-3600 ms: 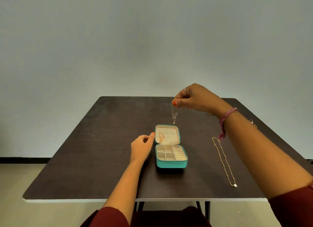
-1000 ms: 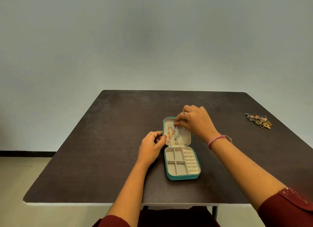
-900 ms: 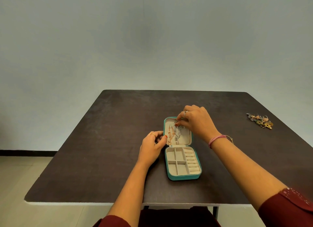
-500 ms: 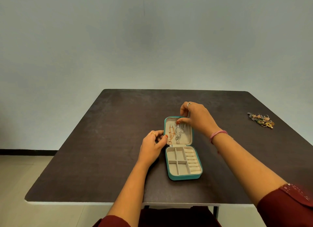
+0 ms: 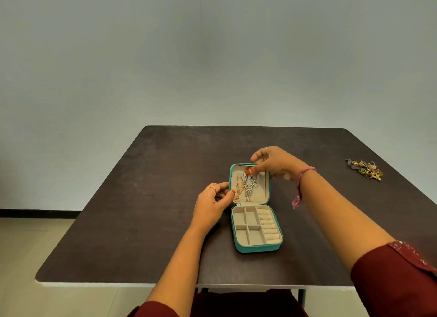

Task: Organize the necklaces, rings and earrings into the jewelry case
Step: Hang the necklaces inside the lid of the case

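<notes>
Two necklaces (image 5: 244, 186) inside open case (image 5: 256, 248)

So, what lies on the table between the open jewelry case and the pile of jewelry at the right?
Head view: bare table, crossed only by the right hand and its forearm, between jewelry case and pile.

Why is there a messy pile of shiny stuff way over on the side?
That tangled heap of small jewelry lies near the table's right edge, far from the teal jewelry case. It looks out of place because it isn't sorted yet; two necklaces already hang in the lid.
</notes>
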Demonstrator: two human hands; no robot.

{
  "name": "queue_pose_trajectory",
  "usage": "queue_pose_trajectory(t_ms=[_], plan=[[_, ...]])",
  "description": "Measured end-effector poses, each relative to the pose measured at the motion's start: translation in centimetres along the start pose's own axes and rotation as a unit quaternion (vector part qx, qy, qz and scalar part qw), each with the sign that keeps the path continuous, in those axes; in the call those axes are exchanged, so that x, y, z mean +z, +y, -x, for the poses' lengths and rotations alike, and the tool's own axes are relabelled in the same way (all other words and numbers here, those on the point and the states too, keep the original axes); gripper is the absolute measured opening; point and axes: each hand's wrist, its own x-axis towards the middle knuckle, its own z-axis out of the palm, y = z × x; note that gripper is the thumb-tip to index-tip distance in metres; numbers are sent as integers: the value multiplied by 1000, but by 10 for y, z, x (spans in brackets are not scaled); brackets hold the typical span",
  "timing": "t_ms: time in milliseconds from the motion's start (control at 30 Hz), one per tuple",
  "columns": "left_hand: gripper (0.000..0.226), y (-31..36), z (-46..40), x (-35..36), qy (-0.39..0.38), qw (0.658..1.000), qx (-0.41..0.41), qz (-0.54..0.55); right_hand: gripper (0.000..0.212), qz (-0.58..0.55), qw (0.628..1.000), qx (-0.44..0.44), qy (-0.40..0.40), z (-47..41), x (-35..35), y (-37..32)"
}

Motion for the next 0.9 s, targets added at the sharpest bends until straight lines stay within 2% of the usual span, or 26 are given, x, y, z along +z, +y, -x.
queue_pose_trajectory(t_ms=[400,800,900], plan=[[23,1,1,-1,-3,1000,11,5,38,-222,971,86,-35,-7,7,8],[19,3,2,-1,-10,1000,11,12,46,-303,942,132,-61,-9,11,8],[20,2,1,-2,-8,1000,9,14,42,-325,934,133,-71,-9,11,10]])
